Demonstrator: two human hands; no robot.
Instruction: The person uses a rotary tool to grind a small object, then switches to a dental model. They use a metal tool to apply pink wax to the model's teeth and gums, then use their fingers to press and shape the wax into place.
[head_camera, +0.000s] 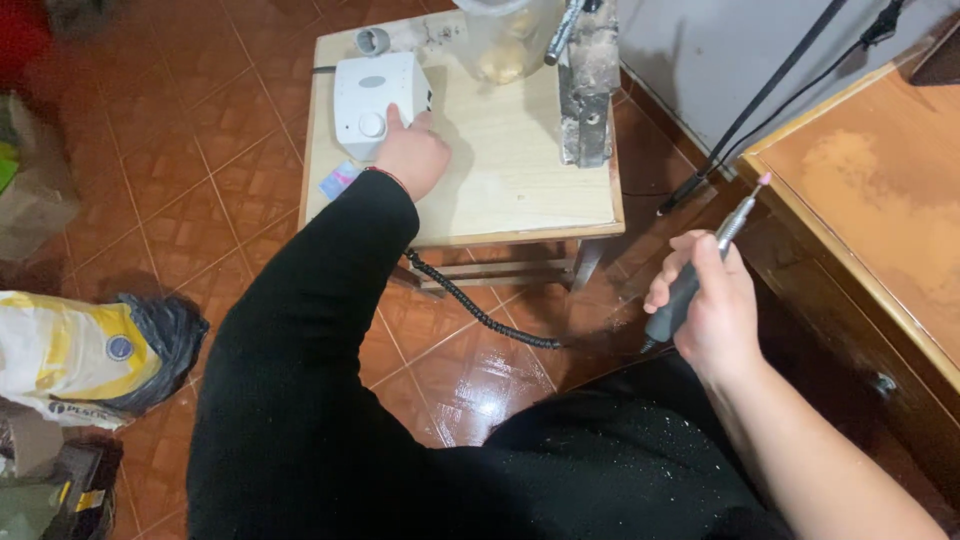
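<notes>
My left hand (412, 152) rests on the small wooden table (520, 190), its fingers touching the front of a white box-shaped drill unit (372, 92) with a round dial. My right hand (705, 300) grips a slim grey-and-black rotary handpiece (700, 268) with a pink tip pointing up and to the right. A black coiled cord (478, 312) runs from under the table toward the handpiece. My left arm wears a black sleeve.
On the table stand a clear plastic container (503, 40) and a rough grey metal piece (590, 85). A wooden cabinet (880, 190) lies at the right. Bags (85, 350) sit on the tiled floor at the left. Black cables (760, 100) lean against the wall.
</notes>
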